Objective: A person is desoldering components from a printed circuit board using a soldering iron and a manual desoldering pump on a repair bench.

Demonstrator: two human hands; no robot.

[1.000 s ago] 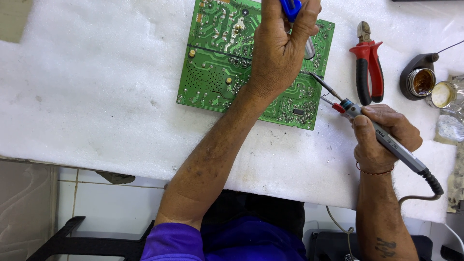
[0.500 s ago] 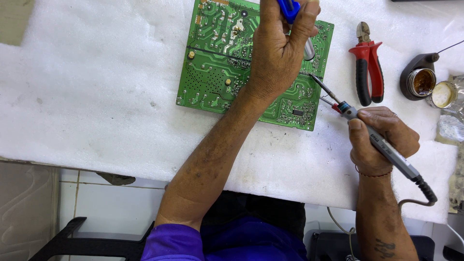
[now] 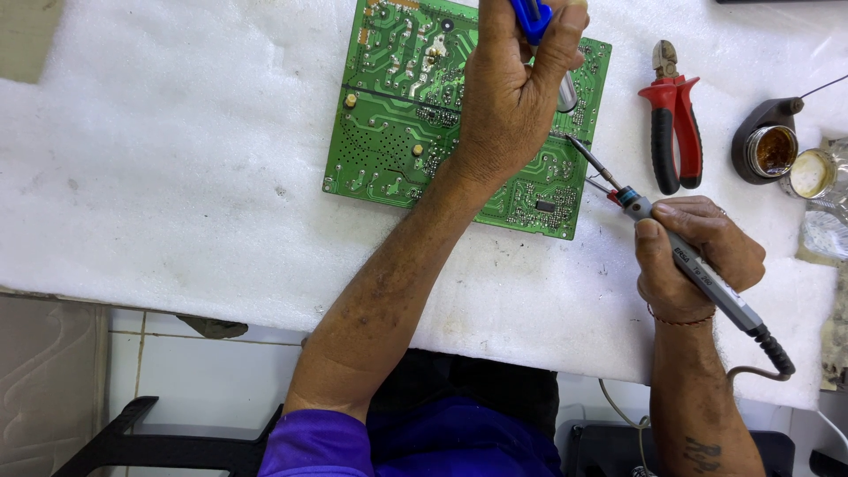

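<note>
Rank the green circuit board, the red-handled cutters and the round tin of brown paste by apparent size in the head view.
1. Green circuit board, by far the largest.
2. Red-handled cutters.
3. Round tin of brown paste, smallest.
All lie flat on the white foam, so nearness hardly matters.

Under your hands lies a bench (image 3: 177, 177) covered with a white foam sheet (image 3: 132, 221), evenly lit. Below its near edge you see pale floor tiles (image 3: 177, 371) and a black frame (image 3: 159, 446) at lower left of your hands.

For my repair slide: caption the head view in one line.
Right hand aims a soldering iron at a green circuit board; left hand grips a blue-handled tool.
</note>
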